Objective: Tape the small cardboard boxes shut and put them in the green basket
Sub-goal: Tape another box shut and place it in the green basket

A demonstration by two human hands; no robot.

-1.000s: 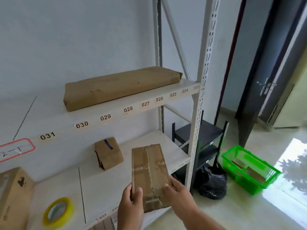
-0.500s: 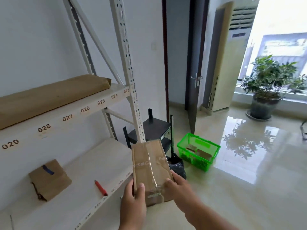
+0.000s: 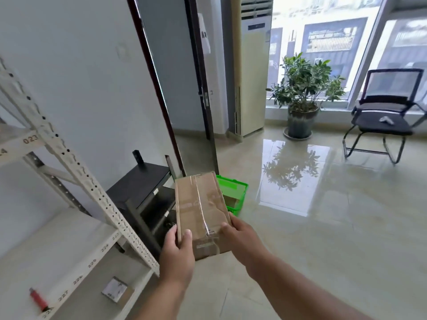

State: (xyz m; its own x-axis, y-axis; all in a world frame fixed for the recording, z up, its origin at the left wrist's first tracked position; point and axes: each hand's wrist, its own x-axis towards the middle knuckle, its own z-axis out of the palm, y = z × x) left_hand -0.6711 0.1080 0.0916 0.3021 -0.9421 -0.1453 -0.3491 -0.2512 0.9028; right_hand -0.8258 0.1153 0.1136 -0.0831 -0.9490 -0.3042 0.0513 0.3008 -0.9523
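I hold a small brown cardboard box (image 3: 200, 209) in front of me, its top seam covered with clear tape. My left hand (image 3: 179, 252) grips its near left corner, thumb on top. My right hand (image 3: 240, 236) grips the near right edge. The green basket (image 3: 233, 188) stands on the floor just beyond the box, mostly hidden behind it; cardboard shows inside it.
The white metal shelf rack (image 3: 76, 172) is on my left, with a red marker (image 3: 38, 299) on its lower shelf. A black step stand (image 3: 141, 188) stands beside the basket. A potted plant (image 3: 300, 100), a black chair (image 3: 383, 114) and glossy floor lie ahead.
My view has swung right, away from the shelf toward the room. The box, held in both hands, now lines up in front of the green basket, which looks closer.
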